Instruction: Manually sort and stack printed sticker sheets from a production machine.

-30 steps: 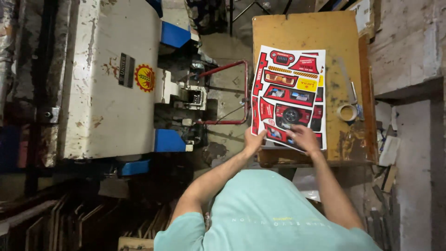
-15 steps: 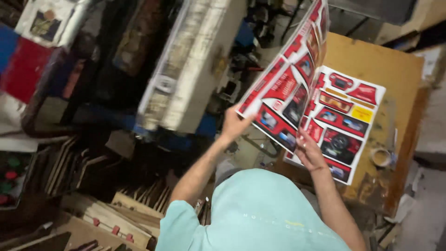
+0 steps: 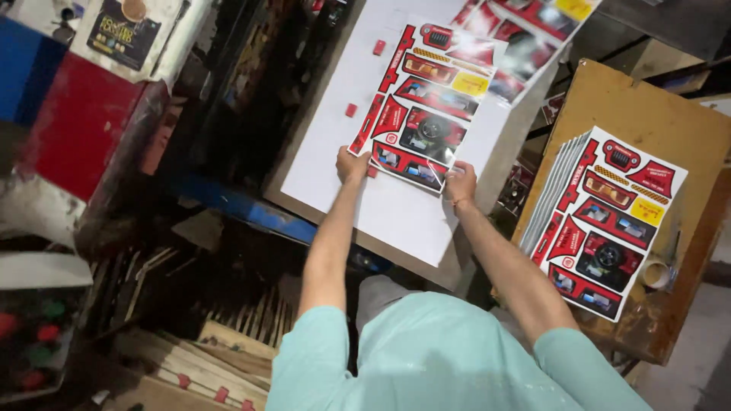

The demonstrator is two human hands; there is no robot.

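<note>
A printed red and black card sheet [image 3: 426, 106] lies on a white machine bed [image 3: 350, 137]. My left hand [image 3: 352, 162] grips its near left corner. My right hand [image 3: 461, 183] grips its near right corner. Both arms reach forward from my light green shirt. A stack of the same printed sheets [image 3: 601, 221] rests on a wooden table [image 3: 655, 114] to my right, apart from both hands.
Small red blocks [image 3: 378, 47] sit on the white bed beside the sheet. More printed sheets [image 3: 525, 30] lie at the bed's far end. A tape roll [image 3: 656, 274] is on the table's right edge. Wooden slats [image 3: 190, 350] and dark machinery crowd the left.
My view and hands swung left from the wooden table to the machine. The sheet I lifted off the stack now lies flat on the white bed.
</note>
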